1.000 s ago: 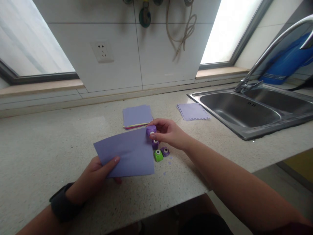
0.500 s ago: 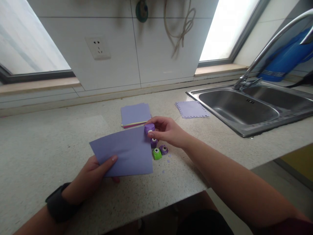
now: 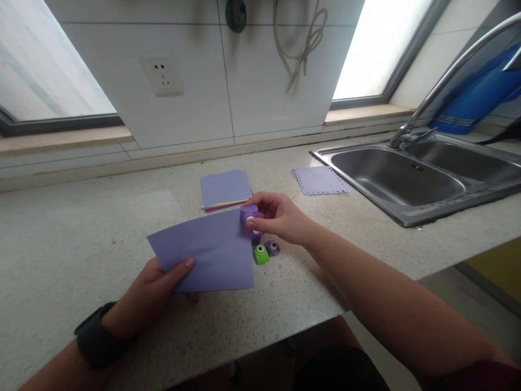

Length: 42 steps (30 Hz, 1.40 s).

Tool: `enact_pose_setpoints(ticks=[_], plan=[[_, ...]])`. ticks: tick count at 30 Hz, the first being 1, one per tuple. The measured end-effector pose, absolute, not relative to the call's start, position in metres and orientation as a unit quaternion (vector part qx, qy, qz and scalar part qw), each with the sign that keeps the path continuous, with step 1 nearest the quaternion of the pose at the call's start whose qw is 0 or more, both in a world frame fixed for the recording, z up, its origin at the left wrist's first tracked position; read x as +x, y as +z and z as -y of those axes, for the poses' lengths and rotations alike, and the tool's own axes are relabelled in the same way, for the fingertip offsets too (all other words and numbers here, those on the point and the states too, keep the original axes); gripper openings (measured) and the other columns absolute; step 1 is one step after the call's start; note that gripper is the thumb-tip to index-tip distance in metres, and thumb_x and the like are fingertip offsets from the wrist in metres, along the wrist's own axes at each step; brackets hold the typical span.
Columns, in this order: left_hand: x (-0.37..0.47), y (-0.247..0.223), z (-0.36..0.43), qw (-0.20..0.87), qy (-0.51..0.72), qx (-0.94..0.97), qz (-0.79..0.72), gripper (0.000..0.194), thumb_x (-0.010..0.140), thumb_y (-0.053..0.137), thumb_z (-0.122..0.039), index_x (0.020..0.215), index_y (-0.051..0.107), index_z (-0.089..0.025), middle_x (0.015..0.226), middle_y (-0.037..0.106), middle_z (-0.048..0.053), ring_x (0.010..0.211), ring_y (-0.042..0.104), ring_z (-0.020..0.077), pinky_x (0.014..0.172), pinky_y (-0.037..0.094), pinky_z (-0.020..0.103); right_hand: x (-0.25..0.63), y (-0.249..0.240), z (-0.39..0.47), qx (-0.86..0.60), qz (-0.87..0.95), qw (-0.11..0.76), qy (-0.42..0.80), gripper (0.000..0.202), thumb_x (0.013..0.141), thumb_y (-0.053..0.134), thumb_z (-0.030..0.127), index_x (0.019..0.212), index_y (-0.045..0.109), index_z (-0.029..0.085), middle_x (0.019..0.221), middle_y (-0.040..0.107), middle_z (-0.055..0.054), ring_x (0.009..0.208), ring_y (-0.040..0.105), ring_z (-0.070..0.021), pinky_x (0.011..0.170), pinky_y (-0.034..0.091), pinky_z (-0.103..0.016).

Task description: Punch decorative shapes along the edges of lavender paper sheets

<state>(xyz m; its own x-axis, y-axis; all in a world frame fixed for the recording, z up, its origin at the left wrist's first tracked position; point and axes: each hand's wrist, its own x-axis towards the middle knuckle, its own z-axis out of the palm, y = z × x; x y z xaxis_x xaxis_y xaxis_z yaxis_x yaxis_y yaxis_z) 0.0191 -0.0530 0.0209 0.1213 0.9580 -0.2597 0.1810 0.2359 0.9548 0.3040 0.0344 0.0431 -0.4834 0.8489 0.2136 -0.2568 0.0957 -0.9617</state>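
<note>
A plain purple sheet of paper (image 3: 215,250) is held above the counter by my left hand (image 3: 152,290), thumb on top and fingers underneath. At the sheet's far right corner, my right hand (image 3: 279,217) grips a purple craft punch (image 3: 249,213) between thumb and fingers. The punch meets the paper's edge; whether the corner sits in its slot I cannot tell. Just below stand another purple punch (image 3: 256,237), a green punch (image 3: 261,253) and a darker purple punch (image 3: 273,247), with star shapes on their tops. Small purple paper bits (image 3: 280,265) lie beside them.
Behind the sheet lies a stack of coloured paper (image 3: 226,187), purple uppermost. Further right, sheets with punched edges (image 3: 319,181) rest near the steel sink (image 3: 399,214). The counter's front edge runs close to my body; a tiled wall with a socket (image 3: 161,76) rises behind.
Almost nothing differs. Both hands keep their hold on the paper and the punch, and the view has shifted very slightly.
</note>
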Motion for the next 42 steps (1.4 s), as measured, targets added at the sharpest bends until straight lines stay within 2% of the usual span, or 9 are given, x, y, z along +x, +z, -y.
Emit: enact_pose_setpoints(ticks=[13,20,24,28,36,42], plan=[[0.0203,0.0228,0.0519,0.541,0.346,0.526,-0.558,0.031,0.087,0.071,-0.046,0.097,0.066,-0.017,0.077,0.074,0.003,0.053,0.068,0.0190,0.053,0.061,0.032,0.3035,0.0449,-0.0316,-0.256,0.601,0.438,0.618,0.038,0.068,0.093,0.031,0.091,0.067,0.016,0.066,0.058,0.007,0.057,0.054,-0.0060,0.052,0.046,-0.018],[0.0214,0.0252,0.0535,0.547,0.345,0.519,-0.559,0.029,0.087,0.071,-0.044,0.097,0.067,-0.017,0.078,0.075,0.003,0.054,0.068,0.0195,0.054,0.061,0.032,0.3021,0.0464,-0.0298,-0.261,0.595,0.441,0.619,0.038,0.066,0.093,0.031,0.087,0.065,0.016,0.066,0.061,0.006,0.057,0.055,-0.0067,0.053,0.047,-0.019],[0.0206,0.0247,0.0531,0.544,0.337,0.530,-0.556,0.029,0.088,0.070,-0.046,0.092,0.067,-0.017,0.069,0.073,0.003,0.055,0.068,0.0204,0.056,0.060,0.032,0.3016,0.0472,-0.0291,-0.264,0.593,0.444,0.617,0.038,0.066,0.093,0.031,0.087,0.065,0.016,0.065,0.060,0.006,0.056,0.055,-0.0069,0.051,0.045,-0.020],[0.0208,0.0254,0.0525,0.540,0.341,0.527,-0.560,0.030,0.087,0.071,-0.046,0.096,0.066,-0.017,0.076,0.074,0.004,0.055,0.068,0.0202,0.056,0.060,0.032,0.3020,0.0478,-0.0293,-0.266,0.594,0.445,0.615,0.039,0.066,0.093,0.031,0.089,0.066,0.016,0.064,0.060,0.006,0.055,0.054,-0.0063,0.051,0.044,-0.019],[0.0219,0.0284,0.0533,0.553,0.339,0.527,-0.549,0.036,0.085,0.073,-0.047,0.097,0.064,-0.015,0.075,0.074,0.006,0.054,0.068,0.0213,0.054,0.061,0.034,0.3009,0.0474,-0.0292,-0.263,0.595,0.442,0.617,0.039,0.066,0.093,0.031,0.088,0.065,0.016,0.066,0.062,0.005,0.057,0.056,-0.0073,0.052,0.046,-0.020],[0.0234,0.0284,0.0548,0.552,0.360,0.503,-0.559,0.045,0.080,0.079,-0.046,0.108,0.064,-0.015,0.089,0.075,0.008,0.058,0.071,0.0231,0.053,0.064,0.037,0.3000,0.0466,-0.0296,-0.262,0.593,0.445,0.618,0.038,0.065,0.093,0.032,0.085,0.064,0.017,0.066,0.063,0.005,0.057,0.057,-0.0076,0.052,0.047,-0.021]])
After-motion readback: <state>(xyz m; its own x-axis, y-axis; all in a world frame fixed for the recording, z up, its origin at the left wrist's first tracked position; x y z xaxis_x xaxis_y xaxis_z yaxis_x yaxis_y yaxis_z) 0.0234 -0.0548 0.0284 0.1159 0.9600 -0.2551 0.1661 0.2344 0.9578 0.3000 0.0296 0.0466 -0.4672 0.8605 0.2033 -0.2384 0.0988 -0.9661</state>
